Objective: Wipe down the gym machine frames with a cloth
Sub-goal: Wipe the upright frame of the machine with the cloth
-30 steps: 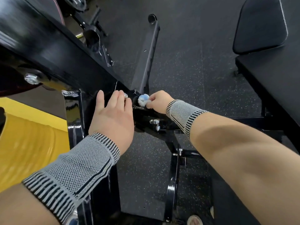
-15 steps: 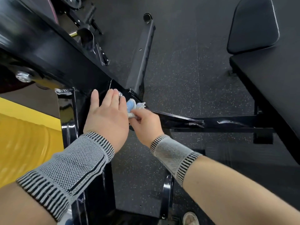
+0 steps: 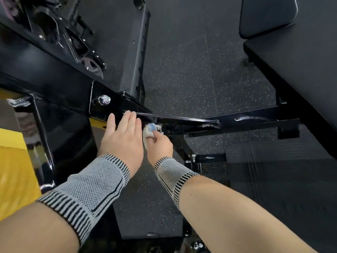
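Your left hand (image 3: pixel 122 141) lies flat with straight fingers on the black frame (image 3: pixel 116 108). Your right hand (image 3: pixel 160 145) pinches the cloth (image 3: pixel 148 132), bunched against a bolt (image 3: pixel 159 127) under the crossbar (image 3: pixel 182 119).

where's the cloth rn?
Head view, centre frame: the cloth is bunched in the right hand, pressed against the black frame at a small bolt, just right of the left hand that rests flat on the frame.
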Available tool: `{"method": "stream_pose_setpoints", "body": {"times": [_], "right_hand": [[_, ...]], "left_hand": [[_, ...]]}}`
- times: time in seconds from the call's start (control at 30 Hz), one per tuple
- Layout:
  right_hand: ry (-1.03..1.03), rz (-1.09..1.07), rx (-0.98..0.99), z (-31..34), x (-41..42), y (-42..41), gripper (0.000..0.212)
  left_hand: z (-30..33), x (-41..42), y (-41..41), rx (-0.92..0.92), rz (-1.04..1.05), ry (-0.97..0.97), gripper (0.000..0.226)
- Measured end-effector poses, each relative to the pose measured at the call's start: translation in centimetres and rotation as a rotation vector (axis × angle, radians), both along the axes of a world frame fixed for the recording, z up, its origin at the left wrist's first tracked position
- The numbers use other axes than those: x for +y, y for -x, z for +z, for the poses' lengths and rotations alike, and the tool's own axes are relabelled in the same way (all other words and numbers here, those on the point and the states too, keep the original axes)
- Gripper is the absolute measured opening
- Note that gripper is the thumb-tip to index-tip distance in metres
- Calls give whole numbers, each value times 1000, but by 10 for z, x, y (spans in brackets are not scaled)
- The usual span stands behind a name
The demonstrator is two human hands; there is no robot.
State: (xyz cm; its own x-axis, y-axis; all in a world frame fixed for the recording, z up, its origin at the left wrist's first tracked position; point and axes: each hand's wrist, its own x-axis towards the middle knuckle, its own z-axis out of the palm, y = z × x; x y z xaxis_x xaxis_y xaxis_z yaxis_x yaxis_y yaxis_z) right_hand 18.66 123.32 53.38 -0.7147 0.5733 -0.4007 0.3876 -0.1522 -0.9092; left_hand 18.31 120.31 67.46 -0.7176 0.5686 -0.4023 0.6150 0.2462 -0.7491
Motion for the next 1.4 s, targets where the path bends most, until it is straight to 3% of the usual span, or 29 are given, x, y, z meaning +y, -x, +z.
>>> {"method": "stream_pose_setpoints", "body": {"times": [0.23, 0.37, 0.43, 0.63, 0.83, 0.9, 0.97, 1.07, 1.13, 1.23, 1.33, 1.4], "right_hand": [[75, -109, 78, -10, -10, 13, 30], [217, -72, -142, -20, 17, 30, 32], [186, -27, -199, -13, 25, 34, 31], [201, 12, 62, 6, 1, -16, 29], [-9, -323, 278, 37, 39, -38, 24], [-108, -339, 332, 55, 74, -28, 17], [-201, -191, 245, 68, 107, -6, 15], [-463, 323, -88, 73, 125, 44, 28], [-554, 542, -167, 68, 115, 67, 31], [-383, 516, -42, 64, 117, 69, 19], [119, 324, 263, 66, 126, 45, 14], [-42, 245, 326, 73, 128, 35, 15]], "left_hand": [[-14, 1, 4, 48, 6, 37, 60], [-16, -2, 5, 49, 9, 27, 60], [-16, 0, 3, 51, 13, 30, 60], [-16, -1, 1, 38, 15, 11, 65], [-14, -2, 4, 16, -11, -15, 59], [-14, -3, 5, 2, -16, -40, 57], [-14, -4, 7, 1, -26, -54, 57], [-14, -3, 6, 2, -25, -45, 58], [-15, -2, 6, -1, -17, -43, 59], [-15, 0, 6, 3, -13, -24, 61], [-16, 2, 7, 3, -10, -31, 62], [-17, 1, 7, 13, -13, -53, 60]]}}
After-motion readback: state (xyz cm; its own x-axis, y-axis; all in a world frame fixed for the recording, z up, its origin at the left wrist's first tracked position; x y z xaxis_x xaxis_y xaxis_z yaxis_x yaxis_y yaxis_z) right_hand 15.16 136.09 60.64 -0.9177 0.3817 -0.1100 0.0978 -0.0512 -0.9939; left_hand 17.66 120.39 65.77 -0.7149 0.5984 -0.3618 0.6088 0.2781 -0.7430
